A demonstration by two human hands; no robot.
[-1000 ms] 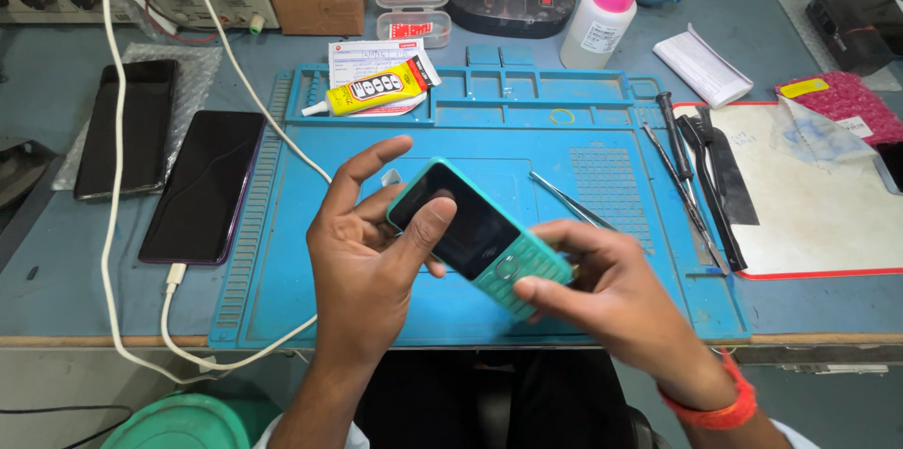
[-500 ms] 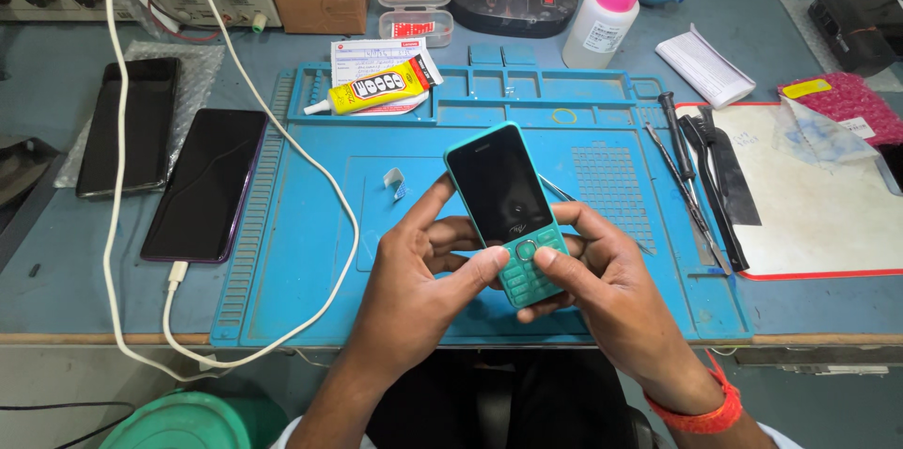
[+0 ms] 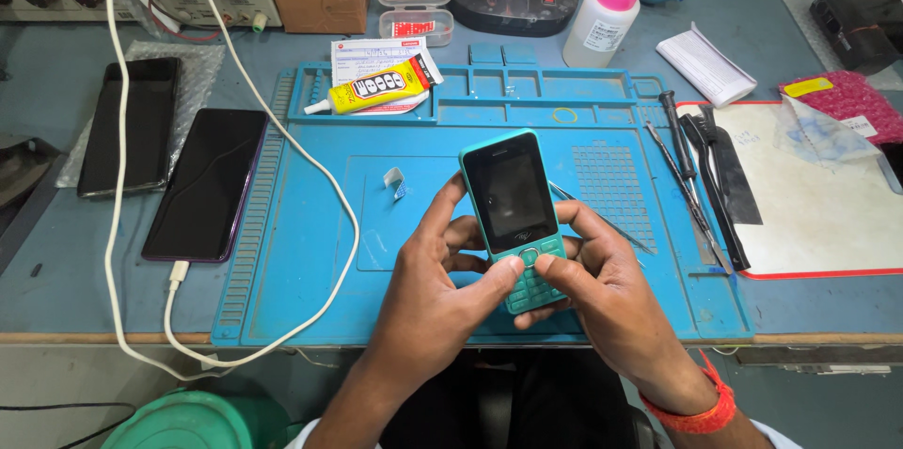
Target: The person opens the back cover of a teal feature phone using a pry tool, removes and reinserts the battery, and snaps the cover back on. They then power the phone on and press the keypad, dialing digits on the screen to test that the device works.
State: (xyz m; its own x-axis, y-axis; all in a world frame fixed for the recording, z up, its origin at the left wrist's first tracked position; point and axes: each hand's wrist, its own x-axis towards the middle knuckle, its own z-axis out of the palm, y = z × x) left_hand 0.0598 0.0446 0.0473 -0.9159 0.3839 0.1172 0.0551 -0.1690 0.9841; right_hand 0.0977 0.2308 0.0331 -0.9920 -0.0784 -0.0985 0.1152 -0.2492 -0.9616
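Head view looks down on a blue-grey table (image 3: 56, 299) with a worn wooden front edge, most of its middle covered by a blue rubbery mat (image 3: 310, 261) with ribbed borders and moulded trays along its far side. Above the mat's near half, both hands hold a teal keypad phone (image 3: 513, 209), upright and tilted toward the camera, its dark glossy screen unlit. The left hand (image 3: 437, 289) has its grip closed around the phone's left edge and back, thumb on the keys; the right hand (image 3: 602, 294), an orange band at its wrist, closes on the right edge, thumb pressing the keypad too. On the mat lie a small curled strip (image 3: 395, 181) and a yellow glue tube (image 3: 376, 92) in a tray. Two black slab phones (image 3: 207, 184) lie flat to the left, one fed by a white cable (image 3: 348, 214) that loops across the mat. Slim metal tools (image 3: 691, 176) lie at the mat's right, beside a white red-edged board (image 3: 818, 214). A white bottle (image 3: 602, 21) with a pink cap stands at the back.
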